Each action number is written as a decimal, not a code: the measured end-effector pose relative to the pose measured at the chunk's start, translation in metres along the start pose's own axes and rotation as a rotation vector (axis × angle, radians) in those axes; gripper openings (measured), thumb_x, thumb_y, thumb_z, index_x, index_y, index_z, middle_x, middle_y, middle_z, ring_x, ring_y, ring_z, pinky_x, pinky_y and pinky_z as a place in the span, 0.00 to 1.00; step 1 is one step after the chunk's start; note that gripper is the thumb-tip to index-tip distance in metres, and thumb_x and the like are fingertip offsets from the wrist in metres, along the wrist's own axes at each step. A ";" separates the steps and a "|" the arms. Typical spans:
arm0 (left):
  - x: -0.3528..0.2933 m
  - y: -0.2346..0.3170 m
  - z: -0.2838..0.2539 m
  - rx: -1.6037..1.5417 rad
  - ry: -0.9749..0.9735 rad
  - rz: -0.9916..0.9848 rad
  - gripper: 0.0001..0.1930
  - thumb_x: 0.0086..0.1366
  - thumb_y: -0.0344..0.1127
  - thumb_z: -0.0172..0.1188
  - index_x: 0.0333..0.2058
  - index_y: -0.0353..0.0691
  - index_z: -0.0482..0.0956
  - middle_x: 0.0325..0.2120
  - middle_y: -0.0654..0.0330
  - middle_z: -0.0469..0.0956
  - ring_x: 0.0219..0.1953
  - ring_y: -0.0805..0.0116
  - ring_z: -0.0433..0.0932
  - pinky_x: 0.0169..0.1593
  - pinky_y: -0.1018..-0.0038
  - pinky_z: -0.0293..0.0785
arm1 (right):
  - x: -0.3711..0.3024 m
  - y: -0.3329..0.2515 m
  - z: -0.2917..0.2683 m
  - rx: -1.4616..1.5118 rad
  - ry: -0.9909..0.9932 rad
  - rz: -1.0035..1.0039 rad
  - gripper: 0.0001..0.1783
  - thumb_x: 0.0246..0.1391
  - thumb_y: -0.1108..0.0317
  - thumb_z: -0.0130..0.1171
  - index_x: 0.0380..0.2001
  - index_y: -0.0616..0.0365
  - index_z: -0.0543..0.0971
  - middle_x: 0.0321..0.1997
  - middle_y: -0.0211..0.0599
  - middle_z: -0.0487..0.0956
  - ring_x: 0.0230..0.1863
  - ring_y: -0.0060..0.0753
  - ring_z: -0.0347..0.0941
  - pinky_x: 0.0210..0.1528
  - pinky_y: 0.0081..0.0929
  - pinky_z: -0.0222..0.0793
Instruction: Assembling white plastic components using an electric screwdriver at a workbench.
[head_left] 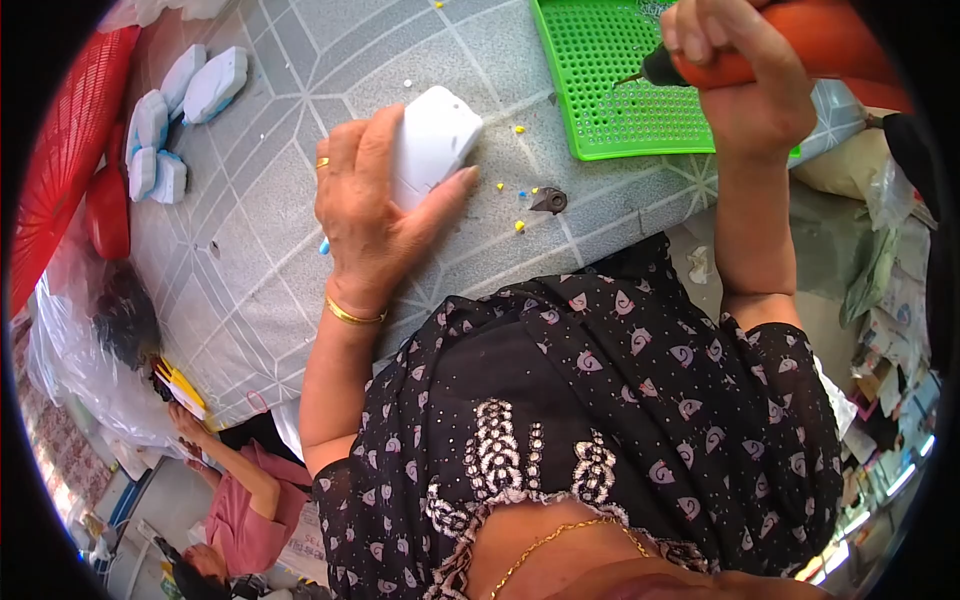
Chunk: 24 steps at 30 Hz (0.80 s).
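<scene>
Black patterned blouse (600, 370) nearest, six o'clock. White-and-blue casings (217, 86) on the bench (250, 290), ten o'clock. Left hand (365, 200): thumb and fingers clasping a white plastic casing (437, 140), eleven o'clock. Green perforated tray (610, 152), one o'clock. Right hand (755, 85): fingers wrapped around an orange power tool (840, 45), two o'clock.

1. Pale sheet or bag (303, 538) at the lower left, just beside a co-worker's pink top (252, 518): a short slanting line of darker printed characters, with what look like digits among them, small and soft in outline
2. Stacked papers (890, 342) near the right rim: faint marks, possibly print, too small to read
3. Elsewhere: no legible lettering
</scene>
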<state>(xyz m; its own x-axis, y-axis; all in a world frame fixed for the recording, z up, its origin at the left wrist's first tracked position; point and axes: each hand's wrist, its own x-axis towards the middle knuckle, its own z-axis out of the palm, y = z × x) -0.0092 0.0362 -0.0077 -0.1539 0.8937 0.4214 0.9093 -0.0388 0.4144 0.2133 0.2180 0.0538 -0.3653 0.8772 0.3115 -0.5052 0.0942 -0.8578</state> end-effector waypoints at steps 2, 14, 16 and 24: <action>0.001 0.002 0.003 -0.025 0.001 0.006 0.37 0.46 0.45 0.80 0.53 0.36 0.77 0.44 0.51 0.77 0.45 0.50 0.76 0.51 0.58 0.73 | 0.007 -0.010 0.008 -0.025 0.057 0.010 0.10 0.57 0.75 0.59 0.39 0.55 0.68 0.27 0.31 0.71 0.20 0.26 0.70 0.28 0.26 0.72; -0.001 0.001 0.002 -0.035 0.023 0.004 0.33 0.47 0.42 0.80 0.51 0.35 0.80 0.45 0.50 0.79 0.47 0.49 0.77 0.52 0.59 0.74 | 0.006 -0.019 0.097 -0.089 0.165 0.094 0.10 0.61 0.67 0.57 0.42 0.52 0.67 0.25 0.27 0.70 0.22 0.23 0.71 0.32 0.27 0.73; -0.001 0.001 0.002 -0.037 0.031 0.007 0.33 0.47 0.43 0.80 0.51 0.35 0.79 0.45 0.50 0.79 0.46 0.49 0.77 0.51 0.59 0.75 | 0.005 -0.013 0.100 -0.095 0.095 0.087 0.10 0.61 0.68 0.57 0.42 0.52 0.67 0.25 0.27 0.70 0.22 0.23 0.71 0.32 0.27 0.72; -0.004 -0.006 0.006 -0.022 0.049 0.048 0.35 0.47 0.49 0.76 0.52 0.37 0.76 0.44 0.54 0.75 0.45 0.52 0.74 0.46 0.60 0.70 | 0.016 0.053 0.081 0.583 -0.256 0.123 0.09 0.59 0.69 0.56 0.41 0.52 0.68 0.25 0.27 0.70 0.22 0.23 0.71 0.32 0.28 0.71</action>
<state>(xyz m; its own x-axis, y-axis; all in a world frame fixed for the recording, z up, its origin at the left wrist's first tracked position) -0.0113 0.0353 -0.0169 -0.1297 0.8678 0.4797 0.9076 -0.0909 0.4099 0.1174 0.1989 0.0469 -0.5861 0.7183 0.3748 -0.7631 -0.3340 -0.5532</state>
